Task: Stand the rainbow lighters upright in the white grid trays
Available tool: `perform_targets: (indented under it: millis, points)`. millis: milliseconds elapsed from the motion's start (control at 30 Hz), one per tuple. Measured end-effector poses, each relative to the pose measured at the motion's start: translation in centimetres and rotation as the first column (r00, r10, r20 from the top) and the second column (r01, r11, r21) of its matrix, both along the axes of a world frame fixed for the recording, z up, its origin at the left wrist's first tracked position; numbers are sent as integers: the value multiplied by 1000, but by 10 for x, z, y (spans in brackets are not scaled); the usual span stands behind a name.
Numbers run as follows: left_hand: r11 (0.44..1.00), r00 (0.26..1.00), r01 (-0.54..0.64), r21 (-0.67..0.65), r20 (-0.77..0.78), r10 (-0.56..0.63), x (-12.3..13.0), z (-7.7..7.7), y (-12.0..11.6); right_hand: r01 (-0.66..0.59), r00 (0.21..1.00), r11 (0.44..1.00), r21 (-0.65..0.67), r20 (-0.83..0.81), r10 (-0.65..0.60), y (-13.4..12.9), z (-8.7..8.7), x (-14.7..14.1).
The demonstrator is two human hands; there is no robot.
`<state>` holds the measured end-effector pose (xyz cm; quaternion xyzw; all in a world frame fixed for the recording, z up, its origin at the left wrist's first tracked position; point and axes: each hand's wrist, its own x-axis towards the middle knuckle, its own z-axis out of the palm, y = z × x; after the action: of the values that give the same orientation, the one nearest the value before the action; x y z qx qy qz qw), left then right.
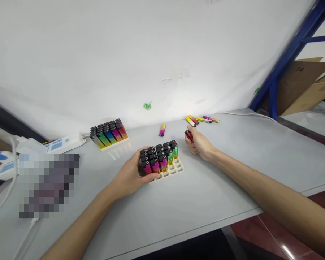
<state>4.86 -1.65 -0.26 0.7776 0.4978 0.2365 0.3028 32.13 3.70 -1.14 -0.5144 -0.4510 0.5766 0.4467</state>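
Observation:
My left hand (132,169) is wrapped round the left end of a pale slotted tray (180,167) on the grey table. Upright lighters (155,164) in pink, purple and green-yellow with black tops fill most of it, while slots show at its right front. To the right of the tray, my right hand (197,142) is closed on a red lighter (189,135) with a black top. Its lower part is hidden by my fingers. Beyond the tray, a single yellow-pink lighter (162,130) lies flat on the table.
A second tray of upright coloured lighters (109,134) stands at the back left by the wall. Several loose lighters (203,120) lie at the back right. White power strips (65,142) and a pixelated dark object (50,187) are at the left. A white cable (246,114) runs along the right.

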Motion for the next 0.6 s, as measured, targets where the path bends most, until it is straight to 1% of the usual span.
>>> perform_targets:
  millis: [233,600]
  points:
    - [1000,1000,7,15,-11,-7,-1,-1,0,14,1000,1000,-5,14,-14,1,1,-1]
    - [1000,1000,3,-24,0,-3,0,0,-1,22,999,999,-34,32,-21,1,2,-2]
